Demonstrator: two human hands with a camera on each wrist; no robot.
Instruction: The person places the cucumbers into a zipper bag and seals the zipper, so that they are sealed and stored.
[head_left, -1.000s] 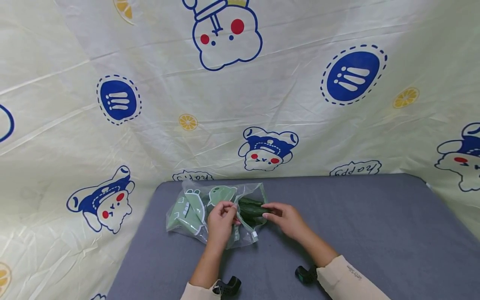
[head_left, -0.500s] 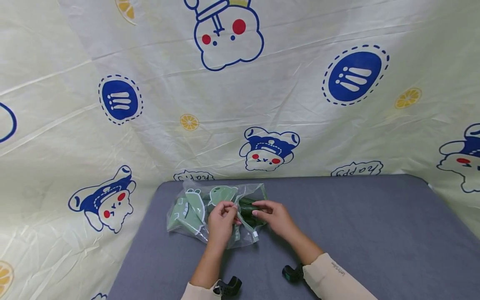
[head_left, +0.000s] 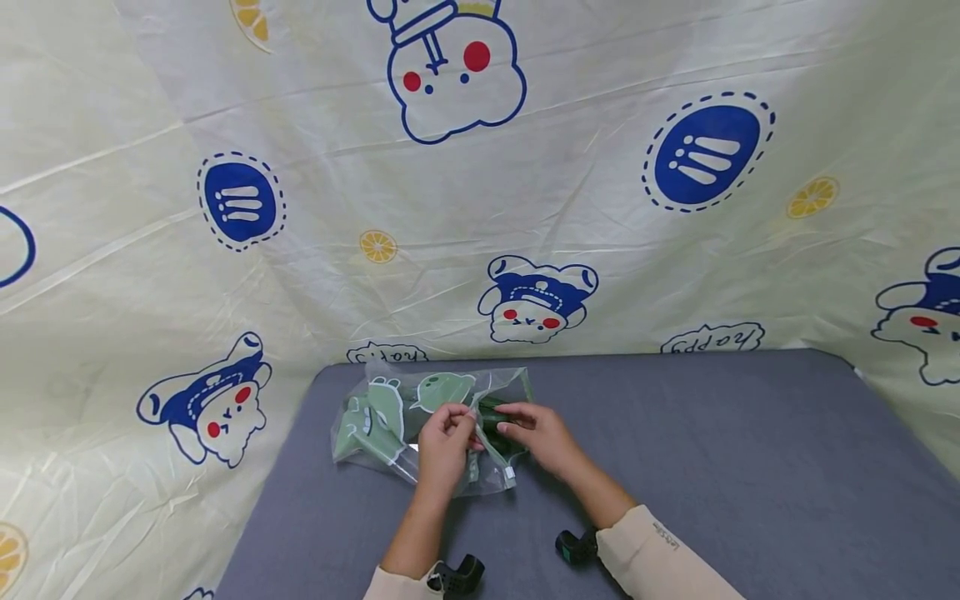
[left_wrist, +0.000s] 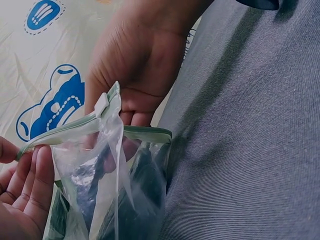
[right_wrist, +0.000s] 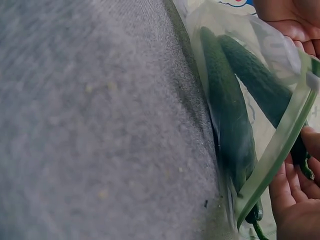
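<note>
A clear zip bag (head_left: 386, 404) with green-and-white cartoon prints lies on the table, its mouth toward the right. My left hand (head_left: 444, 442) pinches the bag's edge by its mouth; the left wrist view has this hand (left_wrist: 27, 195) at lower left. Two dark green cucumbers show in the right wrist view. One cucumber (right_wrist: 227, 110) lies lengthwise along the bag's side. The other cucumber (right_wrist: 260, 75) is mostly inside, and my right hand (head_left: 543, 433) grips its stem end at the opening. The fingers under that cucumber are partly hidden.
A grey cloth covers the table (head_left: 712, 450). Behind it hangs a cream sheet (head_left: 622, 275) with blue cartoon prints. The bag's white zip slider (head_left: 510, 473) sits at the near corner of its mouth. Black wrist cameras (head_left: 456, 575) are strapped to both wrists.
My right hand has moved left, pushing the cucumber deeper into the bag. The printed side of the bag has shifted slightly. My left hand stays at the bag's mouth.
</note>
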